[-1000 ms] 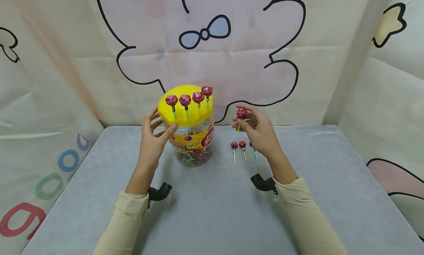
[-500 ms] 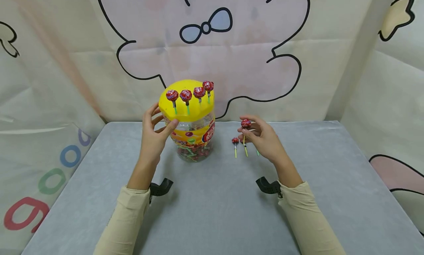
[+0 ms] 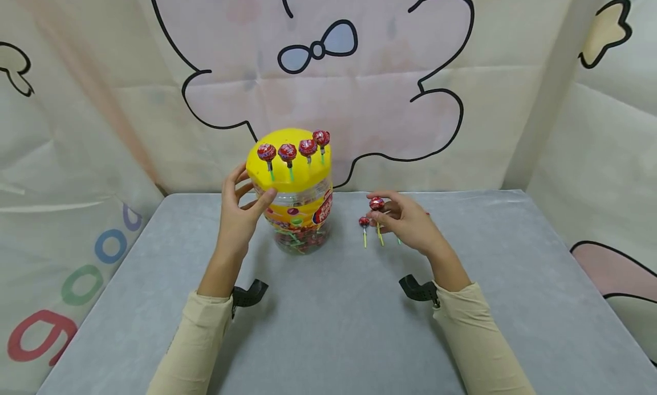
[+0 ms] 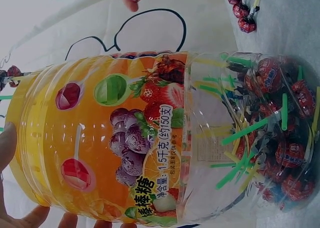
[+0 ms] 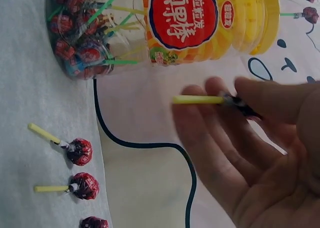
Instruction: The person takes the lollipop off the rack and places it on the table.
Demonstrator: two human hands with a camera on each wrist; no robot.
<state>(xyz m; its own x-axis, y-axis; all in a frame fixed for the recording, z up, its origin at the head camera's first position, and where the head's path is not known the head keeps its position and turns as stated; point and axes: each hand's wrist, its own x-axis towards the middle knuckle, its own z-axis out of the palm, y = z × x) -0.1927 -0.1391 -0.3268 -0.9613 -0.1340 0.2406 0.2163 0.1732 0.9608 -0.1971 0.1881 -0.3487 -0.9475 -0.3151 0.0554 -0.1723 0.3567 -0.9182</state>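
Note:
A clear candy jar (image 3: 295, 212) with a yellow lid (image 3: 284, 150) stands on the table, full of lollipops low down. Several red-wrapped lollipops (image 3: 287, 153) stick up from the lid's front and right side. My left hand (image 3: 241, 212) holds the jar near the lid, thumb in front and fingers around the left side. My right hand (image 3: 410, 221) pinches a lollipop (image 5: 200, 99) just above the table, its yellow stick showing in the right wrist view. Below it, loose lollipops (image 5: 86, 186) lie in a row, partly hidden by the hand in the head view.
A grey cloth covers the table (image 3: 328, 326). Behind it hangs a curtain (image 3: 328, 98) with a cartoon drawing. Black wrist mounts (image 3: 418, 288) sit on both forearms.
My right hand has come down with its lollipop, close to the row on the table. My left hand and the jar keep their place; the head view shifts slightly.

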